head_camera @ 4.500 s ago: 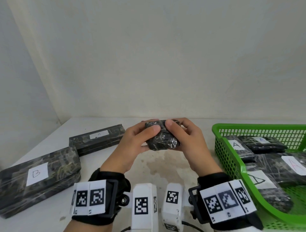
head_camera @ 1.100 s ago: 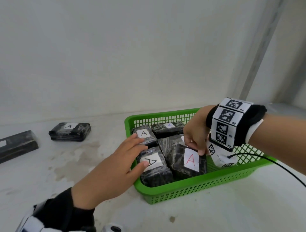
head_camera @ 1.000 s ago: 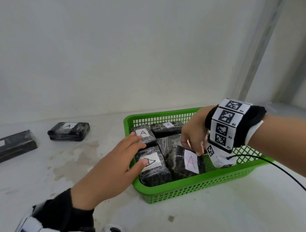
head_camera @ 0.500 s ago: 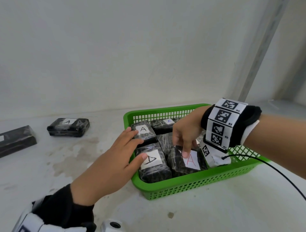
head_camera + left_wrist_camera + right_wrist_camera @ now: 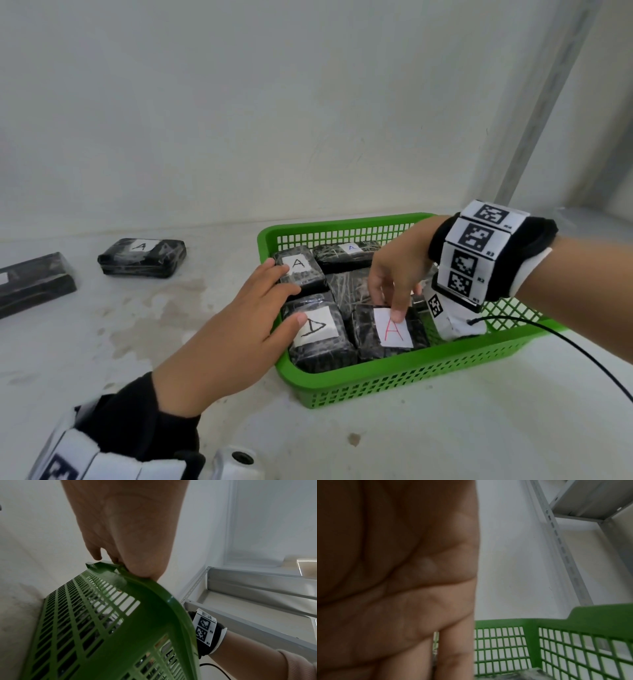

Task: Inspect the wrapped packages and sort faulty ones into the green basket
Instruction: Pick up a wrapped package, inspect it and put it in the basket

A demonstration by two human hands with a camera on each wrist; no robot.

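The green basket [image 5: 411, 377] holds several black wrapped packages with white "A" labels. My left hand [image 5: 284, 294] lies flat over the basket's left rim. Its fingers reach a package with a black A [image 5: 301, 274], and its thumb rests on the package with a sideways A [image 5: 318, 346]. My right hand [image 5: 387, 301] reaches down from the right, one fingertip pressing the top of the red-A package [image 5: 366, 332], which lies flat at the front. In the wrist views my left palm [image 5: 128, 534] meets the basket's rim [image 5: 102, 622], and my right palm [image 5: 393, 574] hangs inside the basket's wall [image 5: 573, 642].
One labelled package [image 5: 142, 257] lies on the white table to the left, and a longer dark package [image 5: 32, 284] sits at the far left edge. A blue-A package [image 5: 346, 251] is at the basket's back. A black cable [image 5: 565, 346] trails from my right wrist. A metal shelf post [image 5: 548, 102] stands at the right.
My right hand has lowered the red-A package until it lies flat in the basket, and its fingers have moved onto the label. My left hand stays at the basket's rim.
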